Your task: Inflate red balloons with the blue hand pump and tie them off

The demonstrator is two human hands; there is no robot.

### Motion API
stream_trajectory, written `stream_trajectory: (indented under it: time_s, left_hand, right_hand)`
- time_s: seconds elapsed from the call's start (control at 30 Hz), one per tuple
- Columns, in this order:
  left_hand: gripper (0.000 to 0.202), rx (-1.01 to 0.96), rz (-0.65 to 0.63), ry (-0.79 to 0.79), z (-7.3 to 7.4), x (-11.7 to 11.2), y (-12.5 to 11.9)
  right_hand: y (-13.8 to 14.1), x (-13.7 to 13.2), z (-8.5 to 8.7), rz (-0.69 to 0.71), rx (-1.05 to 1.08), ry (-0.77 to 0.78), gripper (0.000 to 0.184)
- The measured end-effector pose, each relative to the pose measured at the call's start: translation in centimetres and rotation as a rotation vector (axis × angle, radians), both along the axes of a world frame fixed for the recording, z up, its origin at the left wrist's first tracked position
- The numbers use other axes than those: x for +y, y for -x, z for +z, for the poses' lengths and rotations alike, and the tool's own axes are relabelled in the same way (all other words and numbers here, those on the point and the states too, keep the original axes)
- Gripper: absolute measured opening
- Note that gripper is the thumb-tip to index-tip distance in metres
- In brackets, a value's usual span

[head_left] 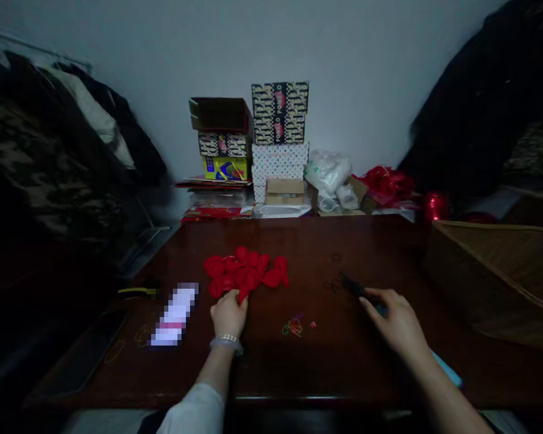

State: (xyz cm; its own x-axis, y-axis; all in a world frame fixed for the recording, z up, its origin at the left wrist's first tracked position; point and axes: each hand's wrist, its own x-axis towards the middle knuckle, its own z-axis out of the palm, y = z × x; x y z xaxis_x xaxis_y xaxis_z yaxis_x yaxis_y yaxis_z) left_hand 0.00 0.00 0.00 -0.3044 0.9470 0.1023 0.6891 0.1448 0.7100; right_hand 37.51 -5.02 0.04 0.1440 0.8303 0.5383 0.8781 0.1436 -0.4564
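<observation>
A pile of flat red balloons [247, 272] lies on the dark wooden table [326, 361]. My left hand [228, 313] is closed on the near edge of the pile, pinching one red balloon. My right hand [396, 322] rests further right, wrapped round a long tool with a black tip [353, 284] and a light blue body [447, 369] that runs under my wrist. A small tangle of coloured rubber bands [293, 327] lies between my hands.
A wicker basket [493, 277] stands at the right. Stacked patterned boxes [278, 138], plastic bags [328, 172] and red items [387, 184] line the back wall. A dark phone [88, 355], a blurred-out white item [174, 313] and pliers [136, 292] lie at left.
</observation>
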Motion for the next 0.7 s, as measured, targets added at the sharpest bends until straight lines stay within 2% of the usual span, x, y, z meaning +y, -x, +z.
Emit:
stream_trajectory:
  time_s: [0.07, 0.13, 0.17, 0.2, 0.27, 0.3, 0.33, 0.37, 0.4, 0.43, 0.5, 0.6, 0.67, 0.7]
  left_hand:
    - [0.018, -0.17, -0.087, -0.108, 0.9, -0.6, -0.7]
    - [0.02, -0.353, -0.211, -0.103, 1.7, -1.6, -1.5]
    - [0.021, -0.485, -0.311, -0.066, 2.0, -2.3, -2.0]
    - [0.02, -0.631, -0.43, 0.039, 2.3, -3.1, -2.4]
    - [0.016, -0.846, -0.664, 0.382, 2.4, -4.6, -3.4]
    - [0.016, -0.901, -0.745, 0.513, 2.4, -5.2, -3.7]
    - [0.017, -0.92, -0.785, 0.584, 2.3, -5.7, -4.0]
    - [0.02, -0.936, -0.809, 0.603, 2.2, -5.9, -4.2]
    - [0.022, -0.962, -0.798, 0.602, 2.1, -6.0, -4.4]
    - [0.024, -1.009, -0.759, 0.582, 2.0, -5.9, -4.5]
    - [0.029, -1.211, -0.606, 0.509, 1.8, -5.5, -4.6]
    - [0.037, -1.529, -0.348, 0.371, 1.5, -5.2, -5.2]
    - [0.042, -1.478, -0.299, 0.429, 1.1, -5.8, -6.1]
    - [0.047, -1.333, -0.32, 0.559, 0.7, -6.2, -6.7]
  right_hand:
    - [2.1, -0.7, 0.2, 0.085, 0.044, 0.011, 0.027]
    - [4.7, -1.7, 0.3, 0.244, 0.088, 0.077, 0.025]
    - [6.2, -2.2, 0.3, 0.335, 0.107, 0.115, 0.025]
    - [7.7, -2.8, 0.2, 0.424, 0.123, 0.151, 0.033]
    - [10.6, -4.0, 0.0, 0.594, 0.142, 0.254, 0.078]
    - [11.8, -4.5, -0.2, 0.641, 0.171, 0.314, 0.093]
    - [12.8, -4.8, -0.4, 0.654, 0.228, 0.365, 0.095]
    - [13.5, -5.0, -0.6, 0.675, 0.292, 0.428, 0.076]
    - [13.9, -5.0, -0.8, 0.697, 0.355, 0.491, 0.051]
    - [14.1, -5.0, -1.1, 0.703, 0.422, 0.543, 0.036]
    - [14.0, -4.6, -1.6, 0.689, 0.593, 0.613, 0.04]
    - [13.4, -3.7, -2.5, 0.584, 0.905, 0.651, 0.051]
    - [13.3, -3.3, -3.0, 0.5, 1.012, 0.654, 0.057]
    - [13.4, -3.2, -3.2, 0.466, 1.023, 0.649, 0.057]
